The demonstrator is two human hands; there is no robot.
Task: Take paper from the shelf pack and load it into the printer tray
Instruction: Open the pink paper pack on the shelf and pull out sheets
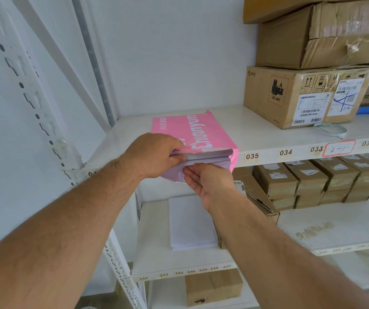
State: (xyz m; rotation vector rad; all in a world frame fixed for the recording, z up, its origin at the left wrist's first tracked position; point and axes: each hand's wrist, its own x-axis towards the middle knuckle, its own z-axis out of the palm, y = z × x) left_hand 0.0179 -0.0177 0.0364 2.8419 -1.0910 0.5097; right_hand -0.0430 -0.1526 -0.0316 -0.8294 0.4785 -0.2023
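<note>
A pink paper pack [185, 130] lies on the white shelf [257, 132], its torn front end hanging over the shelf edge. White sheets [210, 155] show at that open end. My left hand [154, 155] pinches the left corner of the sheets together with the wrapper's upper flap. My right hand [208, 181] is palm up just below the opening, fingertips touching the lower wrapper flap and the underside of the sheets. No printer or tray is in view.
Brown cartons [299, 94] are stacked at the shelf's right, with a tape roll [330, 128] in front. One shelf down lie a loose stack of white paper [192, 224] and several small boxes [317, 179]. A perforated upright [32, 103] rises at left.
</note>
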